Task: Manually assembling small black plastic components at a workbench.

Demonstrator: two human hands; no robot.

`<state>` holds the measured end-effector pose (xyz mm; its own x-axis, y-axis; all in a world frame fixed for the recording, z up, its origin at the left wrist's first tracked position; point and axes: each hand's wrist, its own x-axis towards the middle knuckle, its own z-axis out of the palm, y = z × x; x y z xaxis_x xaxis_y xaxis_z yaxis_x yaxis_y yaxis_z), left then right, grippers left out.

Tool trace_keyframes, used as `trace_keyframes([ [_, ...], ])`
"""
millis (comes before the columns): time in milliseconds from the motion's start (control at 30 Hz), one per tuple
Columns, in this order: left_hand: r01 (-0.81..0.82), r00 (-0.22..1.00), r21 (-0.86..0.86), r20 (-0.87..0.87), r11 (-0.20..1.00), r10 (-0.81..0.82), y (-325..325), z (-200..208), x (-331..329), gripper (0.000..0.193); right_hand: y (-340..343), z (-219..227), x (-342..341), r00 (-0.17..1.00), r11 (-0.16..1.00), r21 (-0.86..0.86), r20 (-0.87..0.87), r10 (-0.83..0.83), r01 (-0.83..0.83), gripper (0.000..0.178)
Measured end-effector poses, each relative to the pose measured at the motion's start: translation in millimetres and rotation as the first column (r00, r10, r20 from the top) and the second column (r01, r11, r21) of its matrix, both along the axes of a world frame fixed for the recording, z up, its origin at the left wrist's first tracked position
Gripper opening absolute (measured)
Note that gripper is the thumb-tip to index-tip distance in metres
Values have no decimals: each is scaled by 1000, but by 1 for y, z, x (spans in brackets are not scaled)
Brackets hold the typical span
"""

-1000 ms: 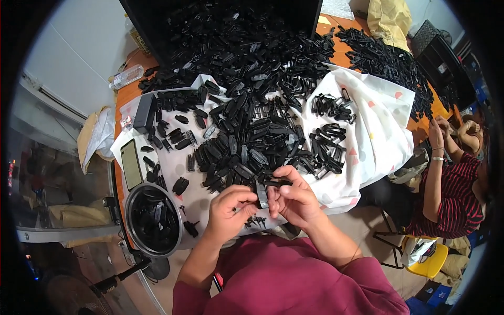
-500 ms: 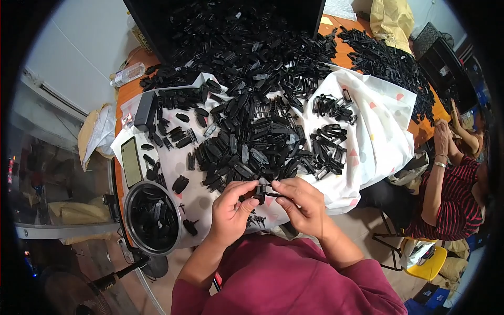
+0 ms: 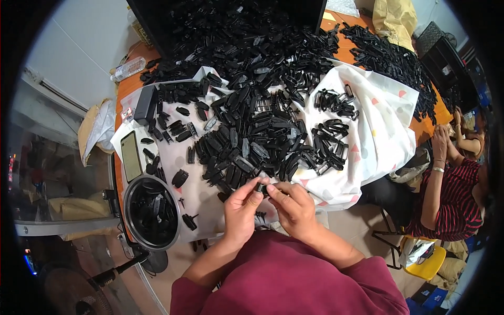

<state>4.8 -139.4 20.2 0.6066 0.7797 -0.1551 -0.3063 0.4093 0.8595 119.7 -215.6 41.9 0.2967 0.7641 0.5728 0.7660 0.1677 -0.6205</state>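
Orange table [image 3: 424, 131] shows around a white cloth [image 3: 378, 126] printed with coloured shapes, and a heap [image 3: 252, 136] of black parts covers much of it. My left hand [image 3: 239, 215] and right hand [image 3: 295, 207] meet at the near side of the heap, with a small dark piece [image 3: 260, 187] between their fingertips. My left thumb and forefinger pinch it; my right thumb and fingers close on it from the other side. My fingers cover most of it, so I cannot tell its full shape, or whether it is one part or two.

To handle it well, I'd judge a light pinch near each end best, wrists level so both hands line up. Even pressure from the thumbs matters, since something this small could twist or slip. Working over the cloth seems wise, though the small black bits [image 3: 261, 215] just below my hands might hide a dropped piece.

At my left stands a round bowl [image 3: 152, 247], with black parts lying loose inside. Beyond the heap, a big black crate [image 3: 152, 21] opens toward me, full of similar parts that spill from its mouth. Another crate [image 3: 443, 55] stands at far right; its contents I can't make out. A clear bottle [image 3: 127, 70] lies on its side; whether it holds anything, I cannot tell.
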Motion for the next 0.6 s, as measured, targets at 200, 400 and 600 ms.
trace_keyframes([
  [200, 148, 981, -231, 159, 961, -113, 5, -4, -9, 24, -12, -11, -12, 558, 918, -359, -802, -213, -165, 21],
  [400, 163, 985, -126, -42, 979, -169, 34, -2, -4, 20, 8, -7, -5, 740, 924, -346, -662, -119, -161, 21],
  [600, 447, 471, 786, -612, 426, 635, 82, -8, 36, 14, 37, -16, 25, 958, 901, -362, 243, -155, 238, 42],
])
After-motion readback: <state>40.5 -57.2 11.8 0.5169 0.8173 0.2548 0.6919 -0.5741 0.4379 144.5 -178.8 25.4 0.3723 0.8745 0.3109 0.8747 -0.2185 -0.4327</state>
